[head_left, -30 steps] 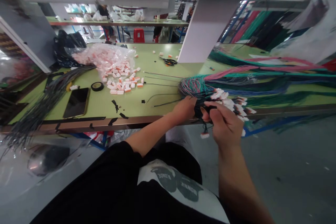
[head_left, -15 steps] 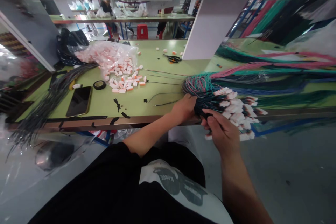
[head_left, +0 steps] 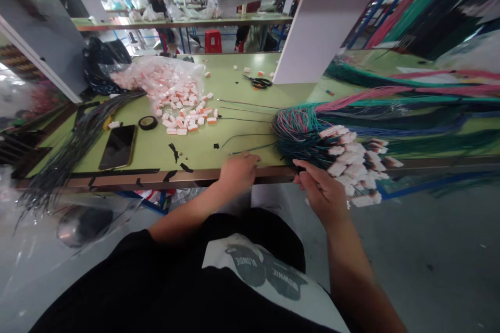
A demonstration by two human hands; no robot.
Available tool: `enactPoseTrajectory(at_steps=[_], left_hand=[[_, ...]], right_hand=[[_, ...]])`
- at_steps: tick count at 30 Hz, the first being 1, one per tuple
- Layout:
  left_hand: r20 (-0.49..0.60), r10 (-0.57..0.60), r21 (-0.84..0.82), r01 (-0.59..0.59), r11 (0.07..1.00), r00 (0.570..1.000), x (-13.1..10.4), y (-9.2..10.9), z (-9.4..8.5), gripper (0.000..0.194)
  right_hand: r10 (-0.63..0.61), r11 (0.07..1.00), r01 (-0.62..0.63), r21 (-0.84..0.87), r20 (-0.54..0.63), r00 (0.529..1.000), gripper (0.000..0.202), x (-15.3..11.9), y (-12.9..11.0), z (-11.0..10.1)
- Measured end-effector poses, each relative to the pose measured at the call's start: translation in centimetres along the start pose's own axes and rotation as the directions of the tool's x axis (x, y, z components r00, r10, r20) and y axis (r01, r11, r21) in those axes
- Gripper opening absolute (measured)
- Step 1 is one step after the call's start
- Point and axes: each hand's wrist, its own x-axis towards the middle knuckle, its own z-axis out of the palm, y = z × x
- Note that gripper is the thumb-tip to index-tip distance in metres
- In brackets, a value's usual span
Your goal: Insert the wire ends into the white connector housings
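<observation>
My left hand is over the table's front edge, apart from the wires and slightly blurred. Its fingers point right, loosely apart, and nothing shows in them. My right hand is closed, with a small black object pinched between thumb and fingers; its kind is unclear. Just behind that hand lies a thick bundle of thin dark, green and pink wires, looped back on itself. White connectors on the wire ends cluster right of the hand and overhang the table edge.
An open plastic bag spills white and orange connectors onto the green table. Nearby lie a tape roll, a phone, black-handled snips and grey wires. A white upright panel stands at the back.
My left hand has let go of the wire bundle and moved left. My right hand has shifted slightly left and down, still closed. The view has tilted a little.
</observation>
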Motion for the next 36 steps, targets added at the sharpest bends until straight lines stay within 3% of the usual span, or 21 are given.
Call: enactPoseTrajectory(at_steps=[5, 9, 14, 19, 22, 28, 32, 36], left_hand=[[-0.029, -0.189, 0.123, 0.191, 0.974, 0.982, 0.2, -3.0, -1.3, 0.035], [0.055, -0.207, 0.197, 0.193, 0.961, 0.977, 1.5, -4.2, -1.8, 0.028], [0.098, -0.226, 0.237, 0.198, 0.951, 0.969, 2.6, -4.8, -2.2, 0.030], [0.167, -0.198, 0.291, 0.144, 0.946, 0.966, 3.7, -5.4, -2.2, 0.029], [0.153, -0.167, 0.288, 0.118, 0.950, 0.974, 4.3, -5.8, -2.6, 0.030], [0.194, -0.001, 0.185, -0.035, 0.982, 0.981, 5.4, -7.5, -6.2, 0.029], [0.077, -0.093, 0.186, 0.077, 0.979, 0.993, 5.4, -9.4, -9.5, 0.032], [0.008, -0.255, 0.313, 0.240, 0.919, 0.967, 4.8, -12.5, -11.1, 0.032]], right_hand=[[-0.193, 0.935, 0.238, -0.262, 0.186, 0.963, 0.038, 1.1, -1.2, 1.7], [-0.159, 0.818, 0.326, -0.474, 0.358, 0.920, 0.037, 2.3, -3.0, 3.4], [-0.127, 0.753, 0.384, -0.535, 0.454, 0.882, 0.044, 3.1, -4.5, 5.1], [-0.232, 0.781, 0.462, -0.420, 0.492, 0.839, 0.041, 3.4, -5.3, 6.5], [-0.315, 0.813, 0.501, -0.298, 0.498, 0.808, 0.032, 3.8, -5.9, 7.8], [-0.452, 0.814, 0.573, -0.093, 0.517, 0.727, 0.017, 4.8, -7.4, 10.0], [-0.513, 0.794, 0.608, -0.001, 0.536, 0.670, 0.017, 5.5, -9.8, 12.1], [-0.601, 0.757, 0.643, 0.116, 0.510, 0.615, 0.022, 6.0, -12.6, 15.4]])
